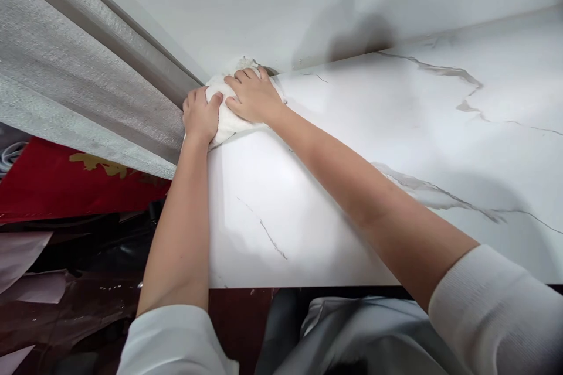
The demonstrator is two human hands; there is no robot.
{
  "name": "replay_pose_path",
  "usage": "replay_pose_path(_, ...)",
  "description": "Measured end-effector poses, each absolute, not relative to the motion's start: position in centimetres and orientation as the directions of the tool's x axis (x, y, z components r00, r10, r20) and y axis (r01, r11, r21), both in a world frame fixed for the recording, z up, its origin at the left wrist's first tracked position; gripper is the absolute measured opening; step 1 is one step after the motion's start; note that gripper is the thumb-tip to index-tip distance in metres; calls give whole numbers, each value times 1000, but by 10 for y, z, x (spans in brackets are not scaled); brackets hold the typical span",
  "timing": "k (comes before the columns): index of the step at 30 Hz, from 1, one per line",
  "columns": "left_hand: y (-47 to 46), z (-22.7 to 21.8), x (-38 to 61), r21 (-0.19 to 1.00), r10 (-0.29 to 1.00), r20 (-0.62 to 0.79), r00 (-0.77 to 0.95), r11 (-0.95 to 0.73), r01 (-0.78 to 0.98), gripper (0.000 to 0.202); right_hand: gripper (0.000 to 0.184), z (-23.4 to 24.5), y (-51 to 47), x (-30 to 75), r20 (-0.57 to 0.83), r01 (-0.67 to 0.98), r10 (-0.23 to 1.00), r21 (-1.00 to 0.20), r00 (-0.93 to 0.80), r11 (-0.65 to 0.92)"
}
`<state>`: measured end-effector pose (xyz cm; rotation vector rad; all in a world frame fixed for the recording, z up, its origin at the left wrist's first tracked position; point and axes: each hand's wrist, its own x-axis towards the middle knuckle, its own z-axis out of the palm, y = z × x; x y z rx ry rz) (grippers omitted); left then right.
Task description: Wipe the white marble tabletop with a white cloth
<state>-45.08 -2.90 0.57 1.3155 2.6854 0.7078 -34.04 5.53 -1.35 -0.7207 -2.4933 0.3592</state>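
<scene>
A bunched white cloth (229, 121) lies at the far left corner of the white marble-patterned surface (264, 199), close to the wall. Its left edge is under my left hand (202, 114), with the fingers curled over the side and the thumb on top. My right hand (255, 95) presses down on the upper right part of the cloth, fingers bent into the fabric. Both arms reach forward over the surface. Folds of the cloth partly hide the fingertips.
A pale wall (246, 6) rises behind the surface. Along the left side hangs a grey textured curtain (79, 64), beside my left hand. Below it are a red cloth with a gold pattern (65, 181) and pinkish sheets (39, 287) over a dark reddish floor (105, 299).
</scene>
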Motion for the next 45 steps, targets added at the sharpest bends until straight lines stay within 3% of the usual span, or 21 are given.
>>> replay_pose_path(11, -79, -3, -401, 389, 824, 209, -527, 424, 818, 41, 48, -13, 0, -272, 348, 471, 552, -295, -758, 832)
replay_pose_path(19, -145, 1, -333, 340, 811, 196, -551, 471, 814, 47, 46, -9, -56, -208, 341, 418, 475, -229, -811, 879)
replay_pose_path(24, -180, 1, -298, 351, 861, 187, -473, 391, 851, 58, 48, -11, -85, -170, 372, 396, 442, -196, -816, 897)
replay_pose_path(30, -210, 2, -266, 296, 916, 181, -357, 295, 908, 50, 54, -8, -120, -128, 385, 422, 447, -154, -807, 894)
replay_pose_path(38, -222, 6, -245, 327, 973, 139, -185, 131, 936, 47, 60, -10, -148, -95, 411, 513, 508, -107, -757, 851)
replay_pose_path(45, -199, 8, -259, 384, 974, 106, -198, 144, 912, 45, 60, 2, -127, -118, 292, 551, 573, -162, -766, 819)
